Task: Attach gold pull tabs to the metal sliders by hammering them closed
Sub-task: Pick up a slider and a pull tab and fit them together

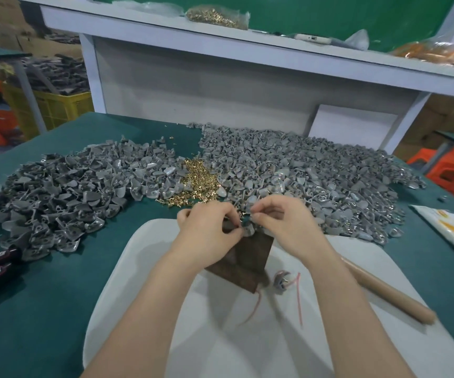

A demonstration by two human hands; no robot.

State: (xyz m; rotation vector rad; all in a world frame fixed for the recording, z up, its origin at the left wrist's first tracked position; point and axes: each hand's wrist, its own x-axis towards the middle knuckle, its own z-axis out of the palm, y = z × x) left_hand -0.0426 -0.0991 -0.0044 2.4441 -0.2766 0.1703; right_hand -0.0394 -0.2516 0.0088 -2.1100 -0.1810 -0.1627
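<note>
Fitting seems to be the step in hand, not yet the hammering: both hands meet above the dark brown rectangular block, which lies on the white rounded pad. The left hand has its fingers curled, and its thumb and forefinger pinch one side of a small grey metal slider. The right hand pinches the other side with bent fingertips. Whether a gold tab is already between the fingers I cannot tell, it is too small. The slider is held just over the far edge of the block, between the two hands.

I judge that the next move calls for a tab hooked into the slider, the piece laid flat on the block, and one hand free for a hammer; no hammer is plainly visible. The heap of tiny shiny gold pull tabs lies near, between the left heap of dull grey cast sliders and the right heap, both rough and angular, on the dark green cloth table
</note>
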